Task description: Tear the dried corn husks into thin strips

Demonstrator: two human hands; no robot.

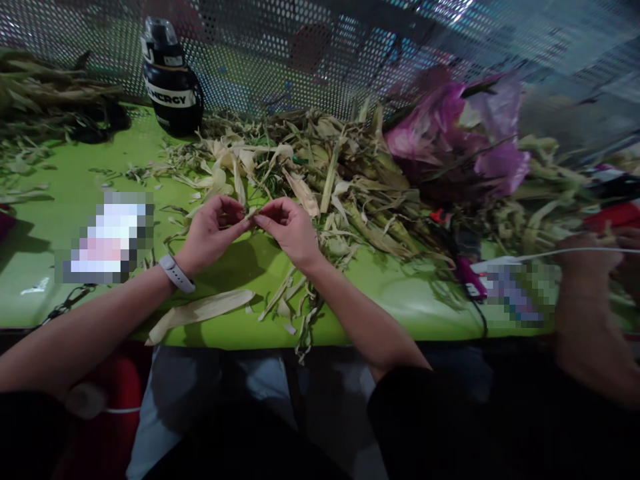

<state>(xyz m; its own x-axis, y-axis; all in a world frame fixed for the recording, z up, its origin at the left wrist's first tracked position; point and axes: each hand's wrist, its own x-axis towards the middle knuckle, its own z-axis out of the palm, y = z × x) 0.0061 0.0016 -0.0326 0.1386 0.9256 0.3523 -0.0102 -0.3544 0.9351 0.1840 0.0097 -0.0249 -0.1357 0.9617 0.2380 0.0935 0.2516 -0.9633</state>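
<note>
My left hand and my right hand meet above the green tabletop. Thumb and fingers of each pinch a small, pale strip of corn husk between them; its ends are hidden by the fingertips. Just beyond my hands lies a heap of dried corn husks, with pale curled pieces at its near side. One wide husk rests flat near the front edge, below my left wrist. Thin torn strips lie beside it, partly hanging over that edge.
A dark bottle stands at the back left against a perforated metal panel. Left of my hands is a blurred-out phone. A pink plastic bag sits at the back right. Another person's arm works at the far right, near a white cable.
</note>
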